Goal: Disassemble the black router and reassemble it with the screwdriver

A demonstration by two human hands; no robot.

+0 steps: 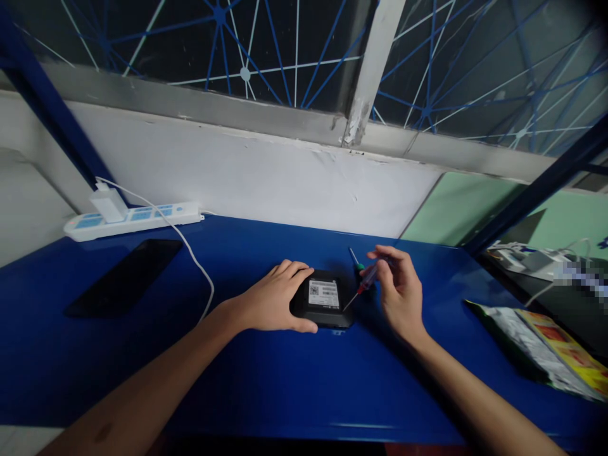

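Note:
A black flat device [301, 307] with rounded edges lies on the blue table, its white printed label [323, 294] facing up. My left hand [278, 297] grips its left side, fingers along the far edge and thumb at the near edge. In my right hand [399, 288] is a screwdriver [365, 285] with a reddish, see-through handle, held slanted. Its thin shaft runs down to the device's near right corner; whether the tip sits in a screw is too small to tell. Just behind, a second screwdriver [354, 256] with a green part lies on the table, partly hidden by my right hand.
A dark phone-like slab [126, 278] lies on the table [266, 386] at left, beside a white cable [190, 250]. Behind it stands a white power strip [137, 218] with a plugged-in adapter. At right lies a shiny food packet [536, 345]. Blue metal posts rise at both sides.

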